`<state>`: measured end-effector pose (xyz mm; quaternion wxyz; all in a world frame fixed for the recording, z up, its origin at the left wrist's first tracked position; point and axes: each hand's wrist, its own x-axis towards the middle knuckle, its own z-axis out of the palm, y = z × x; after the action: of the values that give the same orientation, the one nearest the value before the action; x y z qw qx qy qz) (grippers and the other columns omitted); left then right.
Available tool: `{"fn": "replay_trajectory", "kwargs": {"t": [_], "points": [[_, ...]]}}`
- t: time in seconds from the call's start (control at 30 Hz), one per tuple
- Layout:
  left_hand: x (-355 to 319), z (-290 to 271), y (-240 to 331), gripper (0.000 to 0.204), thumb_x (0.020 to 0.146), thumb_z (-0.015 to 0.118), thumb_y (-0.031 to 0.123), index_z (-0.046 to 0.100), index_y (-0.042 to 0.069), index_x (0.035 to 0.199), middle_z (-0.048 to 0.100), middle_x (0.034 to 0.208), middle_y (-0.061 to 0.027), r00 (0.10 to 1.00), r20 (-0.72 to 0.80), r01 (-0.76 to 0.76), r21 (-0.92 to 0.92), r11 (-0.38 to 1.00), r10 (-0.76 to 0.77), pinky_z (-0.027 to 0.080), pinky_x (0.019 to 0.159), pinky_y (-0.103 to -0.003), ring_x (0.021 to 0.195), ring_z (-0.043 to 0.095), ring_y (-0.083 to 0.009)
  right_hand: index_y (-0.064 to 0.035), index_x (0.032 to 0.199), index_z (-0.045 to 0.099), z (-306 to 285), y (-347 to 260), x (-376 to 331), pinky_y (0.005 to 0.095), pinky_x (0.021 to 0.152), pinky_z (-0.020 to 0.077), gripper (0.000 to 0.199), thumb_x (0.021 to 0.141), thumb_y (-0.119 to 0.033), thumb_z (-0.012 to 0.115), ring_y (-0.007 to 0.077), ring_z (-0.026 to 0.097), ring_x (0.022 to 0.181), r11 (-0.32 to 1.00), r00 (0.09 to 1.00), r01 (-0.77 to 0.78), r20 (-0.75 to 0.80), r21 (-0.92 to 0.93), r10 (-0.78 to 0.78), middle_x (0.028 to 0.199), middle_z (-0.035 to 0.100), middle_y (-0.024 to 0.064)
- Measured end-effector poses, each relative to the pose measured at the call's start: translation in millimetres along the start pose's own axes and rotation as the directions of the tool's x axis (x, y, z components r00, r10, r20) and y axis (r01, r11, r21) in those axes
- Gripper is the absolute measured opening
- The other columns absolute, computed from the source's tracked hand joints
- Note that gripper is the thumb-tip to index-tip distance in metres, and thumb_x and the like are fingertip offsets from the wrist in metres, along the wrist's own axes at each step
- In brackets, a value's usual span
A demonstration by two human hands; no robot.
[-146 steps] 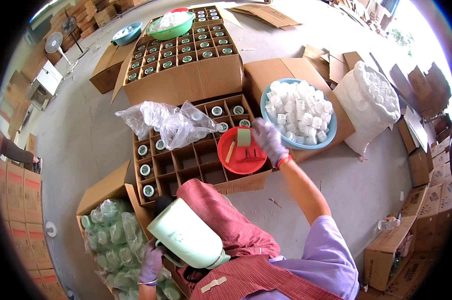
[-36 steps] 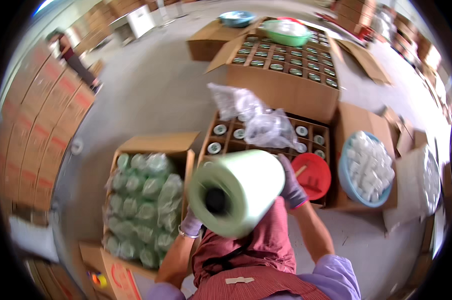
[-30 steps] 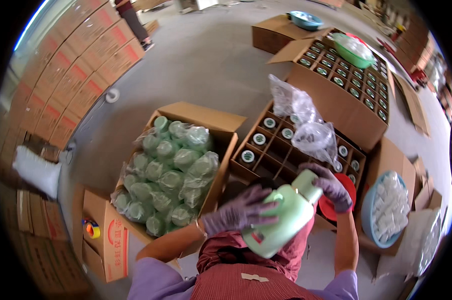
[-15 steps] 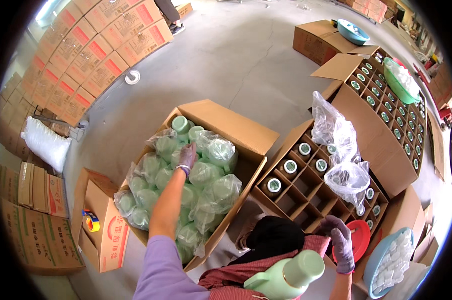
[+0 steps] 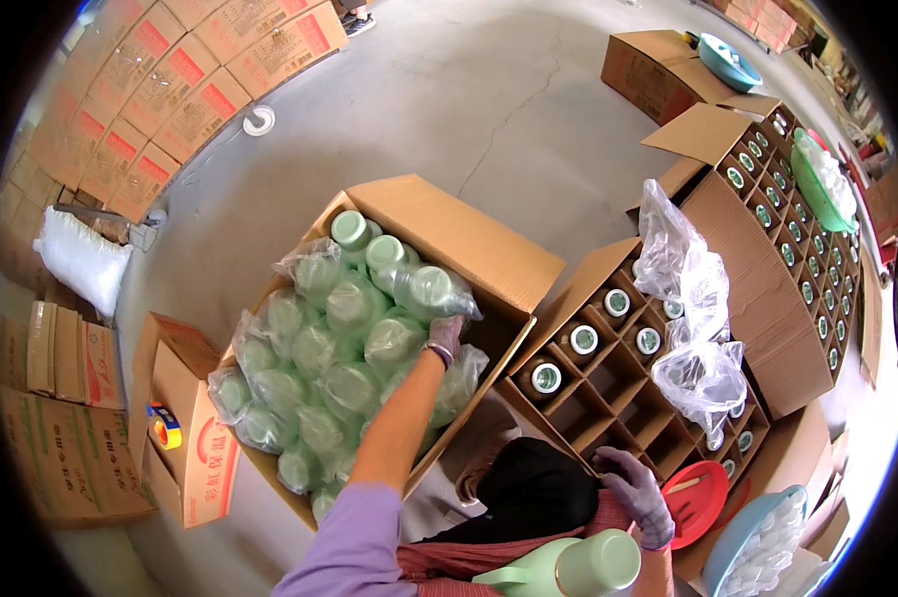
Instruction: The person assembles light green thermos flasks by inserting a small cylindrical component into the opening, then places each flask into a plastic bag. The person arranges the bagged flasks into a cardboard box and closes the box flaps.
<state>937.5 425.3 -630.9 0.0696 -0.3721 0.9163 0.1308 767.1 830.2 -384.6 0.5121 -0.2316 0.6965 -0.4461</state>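
My left hand (image 5: 446, 339), in a purple-grey glove, reaches into an open carton (image 5: 504, 239) packed with pale green flasks (image 5: 355, 303). It touches clear plastic wrapping at the carton's right side; its fingertips are hidden. Some flasks near the far corner show bare green tops, while most others are in clear bags. My right hand (image 5: 638, 497), gloved too, is held with fingers apart and nothing in it, near a red plastic dish (image 5: 696, 505). Across my lap lies another pale green flask (image 5: 598, 565) with a handle.
A divided carton (image 5: 608, 413) at right holds several round-topped bottles (image 5: 546, 378), with crumpled clear plastic (image 5: 683, 289) over it. Beyond stands a larger divided carton (image 5: 747, 279). A blue basin (image 5: 757, 537) holds white pieces. At left, a small carton (image 5: 200, 438) bears a tape roll (image 5: 164, 426).
My left hand has moved right across the bagged flasks to the carton's right side. My right hand has lowered slightly leftward, and the view has shifted a little.
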Motion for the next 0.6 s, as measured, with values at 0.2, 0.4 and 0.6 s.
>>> {"fn": "replay_trajectory", "kwargs": {"t": [0.2,0.4,0.6], "points": [[14,21,-7,0.036,0.076,0.059,0.009,0.067,0.008,0.111,0.067,0.111,-0.0213,0.968,0.225,0.117,-0.004,0.993,-0.113,0.049,0.095,-0.041,0.108,0.063,-0.0353,0.0008,0.123,0.058,5,4,-4,0.0321,0.090,0.0493,0.042,0.083,-0.012,0.066,0.0201,0.063,0.101,0.975,0.991,0.108,-0.054,-0.196,-0.121,0.107,0.064,0.0124],[7,38,1,0.030,0.084,0.053,0.010,0.069,0.007,0.109,0.067,0.110,-0.0215,0.981,0.147,-0.109,-0.121,0.987,0.126,0.049,0.094,-0.042,0.107,0.064,-0.0357,-0.0008,0.125,0.058,5,10,1,0.0320,0.092,0.0482,0.043,0.084,-0.012,0.065,0.0196,0.061,0.105,0.993,0.993,0.053,-0.101,-0.107,-0.064,0.111,0.064,0.0123],[-17,-11,48,0.038,0.091,0.059,0.020,0.057,-0.001,0.122,0.063,0.121,-0.0213,0.992,0.064,-0.059,-0.529,0.847,0.110,0.047,0.097,-0.042,0.114,0.060,-0.0339,0.0010,0.114,0.062,-47,47,27,0.0339,0.080,0.0499,0.034,0.083,-0.012,0.066,0.0219,0.061,0.088,0.917,0.828,0.191,-0.444,-0.351,-0.342,0.096,0.063,0.0142]]}}
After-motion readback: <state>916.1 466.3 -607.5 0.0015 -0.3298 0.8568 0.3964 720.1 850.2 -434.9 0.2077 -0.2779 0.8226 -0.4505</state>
